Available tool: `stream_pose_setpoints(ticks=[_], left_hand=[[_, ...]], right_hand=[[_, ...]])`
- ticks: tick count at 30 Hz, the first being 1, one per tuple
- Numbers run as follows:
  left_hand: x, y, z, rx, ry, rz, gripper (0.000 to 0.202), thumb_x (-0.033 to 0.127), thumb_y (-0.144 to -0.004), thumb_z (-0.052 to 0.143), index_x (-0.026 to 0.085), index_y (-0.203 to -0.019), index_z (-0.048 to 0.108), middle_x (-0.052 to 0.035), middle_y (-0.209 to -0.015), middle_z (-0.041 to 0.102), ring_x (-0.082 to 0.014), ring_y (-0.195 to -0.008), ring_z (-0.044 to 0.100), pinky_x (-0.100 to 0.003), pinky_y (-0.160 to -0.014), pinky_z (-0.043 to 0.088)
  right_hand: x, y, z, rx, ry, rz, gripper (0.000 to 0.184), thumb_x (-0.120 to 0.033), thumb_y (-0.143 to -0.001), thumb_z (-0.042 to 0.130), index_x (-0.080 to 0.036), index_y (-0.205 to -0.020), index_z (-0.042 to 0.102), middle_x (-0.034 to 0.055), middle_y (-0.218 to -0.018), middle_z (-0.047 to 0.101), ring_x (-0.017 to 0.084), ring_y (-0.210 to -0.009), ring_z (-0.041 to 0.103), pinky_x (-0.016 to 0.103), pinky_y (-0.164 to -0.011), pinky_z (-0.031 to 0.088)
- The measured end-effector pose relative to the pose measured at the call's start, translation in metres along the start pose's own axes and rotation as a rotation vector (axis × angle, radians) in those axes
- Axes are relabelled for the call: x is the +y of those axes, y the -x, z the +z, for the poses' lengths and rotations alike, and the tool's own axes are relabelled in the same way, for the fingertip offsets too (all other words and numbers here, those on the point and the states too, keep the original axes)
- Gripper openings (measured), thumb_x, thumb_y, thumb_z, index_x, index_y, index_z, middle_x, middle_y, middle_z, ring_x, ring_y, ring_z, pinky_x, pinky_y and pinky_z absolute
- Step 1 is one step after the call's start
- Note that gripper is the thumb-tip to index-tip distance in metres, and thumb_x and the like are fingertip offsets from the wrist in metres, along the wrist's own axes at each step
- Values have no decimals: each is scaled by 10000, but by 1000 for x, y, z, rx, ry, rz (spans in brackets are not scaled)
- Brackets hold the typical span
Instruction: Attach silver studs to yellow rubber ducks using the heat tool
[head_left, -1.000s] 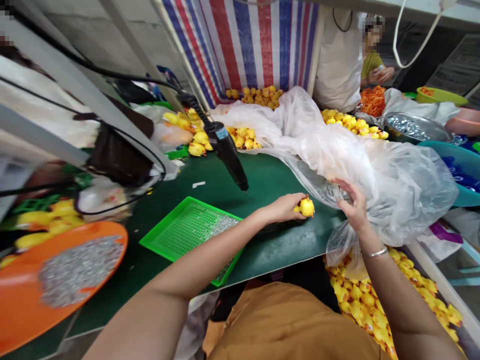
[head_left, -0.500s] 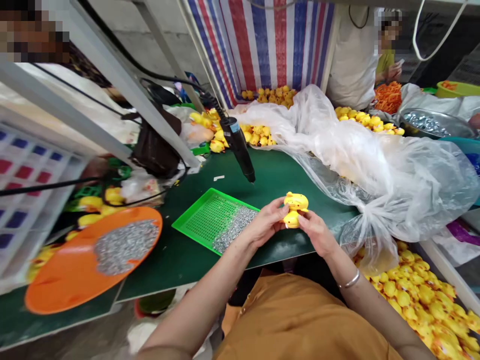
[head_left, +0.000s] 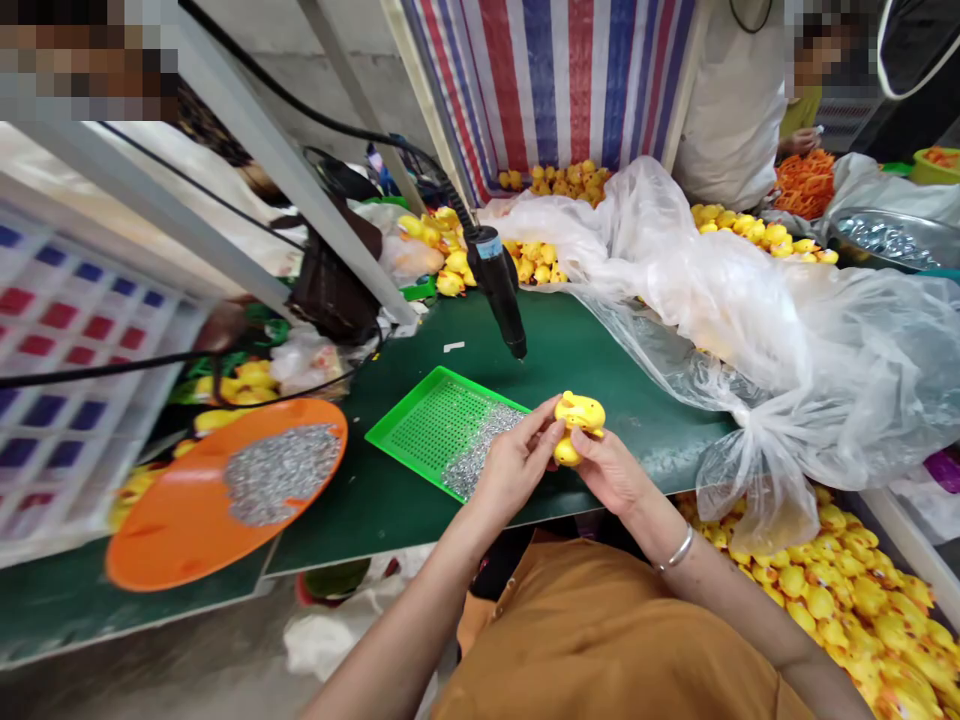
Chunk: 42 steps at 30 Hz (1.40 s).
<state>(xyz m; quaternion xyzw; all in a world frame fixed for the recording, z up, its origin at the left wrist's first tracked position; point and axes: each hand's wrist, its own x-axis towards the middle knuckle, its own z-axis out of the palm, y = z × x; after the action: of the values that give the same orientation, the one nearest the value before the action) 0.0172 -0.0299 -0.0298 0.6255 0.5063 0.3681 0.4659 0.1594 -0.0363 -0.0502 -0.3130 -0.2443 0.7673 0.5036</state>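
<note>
I hold a small yellow toy duck (head_left: 578, 413) with both hands above the near edge of the green table (head_left: 570, 350). My left hand (head_left: 514, 468) pinches its left side with thumb and fingers. From below and the right, my right hand (head_left: 609, 473) grips the same duck. A black electric screwdriver (head_left: 501, 292) hangs on a cable just beyond the duck, tip down. A green mesh tray (head_left: 435, 425) with a heap of small silver screws (head_left: 480, 455) lies directly left of my hands.
An orange dish (head_left: 180, 520) with screws sits at the left. A big clear plastic bag (head_left: 757, 330) covers the right of the table. Yellow ducks are piled at the back (head_left: 559, 182) and in a bin (head_left: 840, 580) at lower right. A person (head_left: 806, 110) works at the far right.
My right hand left the plastic bag and joined the left hand on the duck. Both hands drew the duck nearer to me, and my view swung to the left.
</note>
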Motion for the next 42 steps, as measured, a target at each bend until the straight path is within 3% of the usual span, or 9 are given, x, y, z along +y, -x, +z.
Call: stream_pose_setpoints(ticks=[3,7,12,14,22,27,32,38,42], left_hand=[[-6,-1,1,122,-97,49,569,546,-897,528,210,-1354,566,-109,-1134,671,-177,-746,664,-305,-623,576],[-20,-1,-25,283,-571,47,363,406,-906,553,175,-1175,633,-109,-1016,673,-238,-892,648,-399,-798,552],[-41,3,-52,3,-885,69,144,272,-871,592,220,-897,724,-75,-956,724,-266,-941,619,-410,-851,508],[-44,3,-52,4,-891,68,164,282,-875,584,242,-848,740,-56,-907,742,-259,-905,630,-388,-810,509],[-43,-1,-59,250,-730,18,185,335,-851,597,311,-838,780,-34,-925,788,-283,-888,710,-401,-735,546],[-33,-2,-50,305,-423,-52,165,357,-797,651,259,-857,770,-35,-899,786,-238,-776,718,-381,-758,563],[-7,-3,-12,254,-140,118,141,348,-805,691,219,-829,743,-25,-829,762,-183,-754,699,-309,-750,567],[7,-8,15,217,-355,582,94,234,-895,644,222,-868,733,-31,-850,739,-165,-812,658,-310,-770,523],[6,-11,21,260,-473,768,89,180,-904,638,202,-924,723,-38,-857,726,-155,-817,631,-287,-732,509]], right_hand=[[-2,-4,-1,25,-8,-23,463,-439,-560,914,-215,-926,742,31,-946,738,215,-924,660,332,-858,501],[-15,-3,-15,134,-15,-7,441,-367,-544,929,-197,-904,737,53,-936,750,215,-903,682,337,-835,518],[-28,2,-29,177,14,18,413,-272,-533,918,-195,-878,703,-16,-716,679,164,-656,663,335,-699,536],[-28,2,-29,184,28,15,449,-232,-515,916,-194,-906,699,-41,-681,646,142,-590,638,320,-651,531],[-26,3,-31,229,96,10,471,-236,-499,921,-157,-912,708,-1,-699,674,155,-631,658,274,-587,512],[-25,5,-29,216,53,29,529,-225,-490,925,-170,-974,721,-19,-717,659,146,-637,646,308,-634,535],[-25,9,-21,192,50,53,563,-188,-460,923,-179,-988,729,-24,-721,652,145,-660,628,339,-683,539],[-25,14,-15,203,111,40,542,-179,-439,921,-181,-940,716,-16,-815,680,125,-713,603,301,-698,518],[-24,17,-14,195,133,22,485,-182,-446,915,-167,-879,698,-17,-805,681,120,-728,604,283,-722,497]])
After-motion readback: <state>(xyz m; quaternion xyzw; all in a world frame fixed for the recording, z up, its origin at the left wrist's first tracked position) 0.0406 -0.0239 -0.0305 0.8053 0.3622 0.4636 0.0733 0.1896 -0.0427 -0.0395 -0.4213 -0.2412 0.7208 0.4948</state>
